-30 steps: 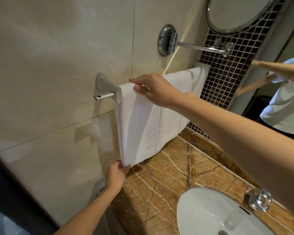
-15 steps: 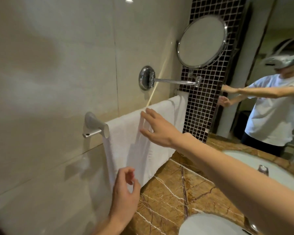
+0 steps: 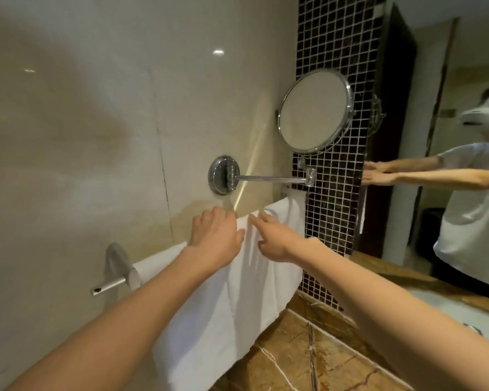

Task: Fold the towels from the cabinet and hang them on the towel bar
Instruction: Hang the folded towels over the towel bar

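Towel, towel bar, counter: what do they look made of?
Towel: white cloth, likely cotton; matte, hangs in soft folds.
Towel bar: metal, satin silver finish; dull sheen, hollow tube end.
Counter: polished brown stone, probably marble; pale veins, glossy surface.

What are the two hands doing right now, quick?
Left hand: open, resting flat on the white towel on the towel bar.
Right hand: open, fingers straight, touching the same towel.
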Motion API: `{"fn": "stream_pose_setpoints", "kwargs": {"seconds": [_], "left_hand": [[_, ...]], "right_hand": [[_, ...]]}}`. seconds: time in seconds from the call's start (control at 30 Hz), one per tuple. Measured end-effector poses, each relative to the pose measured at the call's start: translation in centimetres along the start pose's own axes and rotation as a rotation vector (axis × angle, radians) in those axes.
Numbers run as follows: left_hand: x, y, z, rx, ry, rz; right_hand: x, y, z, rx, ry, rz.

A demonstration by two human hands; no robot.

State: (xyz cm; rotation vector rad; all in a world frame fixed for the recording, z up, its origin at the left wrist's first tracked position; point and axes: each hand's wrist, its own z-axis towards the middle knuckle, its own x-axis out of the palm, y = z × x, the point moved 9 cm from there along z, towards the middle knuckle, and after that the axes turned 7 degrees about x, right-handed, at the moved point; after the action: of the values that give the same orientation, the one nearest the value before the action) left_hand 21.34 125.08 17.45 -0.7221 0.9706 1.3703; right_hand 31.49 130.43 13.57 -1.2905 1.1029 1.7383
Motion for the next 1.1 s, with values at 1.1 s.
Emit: {"fn": "stream_pose_setpoints", "kwargs": {"seconds": [1.1], "left_hand": [[5.5,-2.4,6.9,0.102,0.216,0.056]], "right_hand": [[-1.0,-3.4,4.5,-0.096,-0.071,0.083]]}}
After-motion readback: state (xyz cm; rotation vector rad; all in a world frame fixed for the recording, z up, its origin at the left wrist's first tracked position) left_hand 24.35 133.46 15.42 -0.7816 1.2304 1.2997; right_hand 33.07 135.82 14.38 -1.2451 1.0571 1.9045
